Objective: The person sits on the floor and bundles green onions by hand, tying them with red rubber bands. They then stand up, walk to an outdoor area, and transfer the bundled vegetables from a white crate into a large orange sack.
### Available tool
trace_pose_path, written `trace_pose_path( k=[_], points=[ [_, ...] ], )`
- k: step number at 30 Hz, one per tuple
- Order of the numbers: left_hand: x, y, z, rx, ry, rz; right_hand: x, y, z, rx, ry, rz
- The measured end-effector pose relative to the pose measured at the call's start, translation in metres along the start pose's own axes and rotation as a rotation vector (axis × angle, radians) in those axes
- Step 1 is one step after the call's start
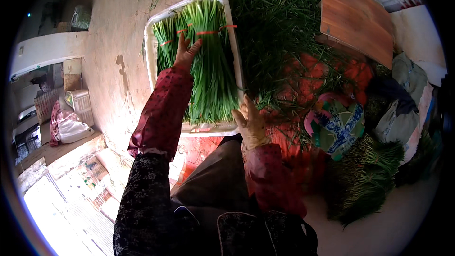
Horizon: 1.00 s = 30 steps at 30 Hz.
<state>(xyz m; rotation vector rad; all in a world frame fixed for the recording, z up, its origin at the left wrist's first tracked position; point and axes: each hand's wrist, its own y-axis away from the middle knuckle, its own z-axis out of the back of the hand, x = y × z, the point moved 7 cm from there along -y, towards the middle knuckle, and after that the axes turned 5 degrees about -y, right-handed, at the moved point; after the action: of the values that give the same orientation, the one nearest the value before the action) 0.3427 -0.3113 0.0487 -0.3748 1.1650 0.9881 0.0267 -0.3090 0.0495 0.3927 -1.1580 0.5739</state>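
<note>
Crate (208, 129): carries bundles with red bands (206, 32); their tying looks done
Left bundle (163, 52): at the crate's far left corner, just left of the left fingers
Left hand (186, 58): fingers spread over the bundles, apparently gripping none
Large bundle (211, 73): right of those fingers, reaching from far edge toward near edge
Right hand (252, 125): fingers parted at the near right corner; cannot tell if touching
Loose greens (279, 16): beyond the right edge, unbanded, seemingly left to bundle
</note>
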Motion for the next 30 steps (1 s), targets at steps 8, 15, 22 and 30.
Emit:
trace_pose_path(
  k=[8,15,22,30],
  points=[
    [0.141,0.162,-0.024,0.464,-0.529,0.173,-0.114,0.298,0.049,0.639,0.097,-0.88],
    [0.184,0.255,0.022,0.839,-0.621,0.193,-0.021,0.38,0.177,0.237,-0.094,-1.436],
    [0.046,0.16,-0.129,1.072,-0.848,-0.244,0.019,0.396,0.178,-0.696,-0.403,-1.182],
    [-0.137,0.257,-0.382,1.144,-0.445,-0.23,-0.024,0.444,0.233,-0.939,-0.743,-1.422]
  ],
)
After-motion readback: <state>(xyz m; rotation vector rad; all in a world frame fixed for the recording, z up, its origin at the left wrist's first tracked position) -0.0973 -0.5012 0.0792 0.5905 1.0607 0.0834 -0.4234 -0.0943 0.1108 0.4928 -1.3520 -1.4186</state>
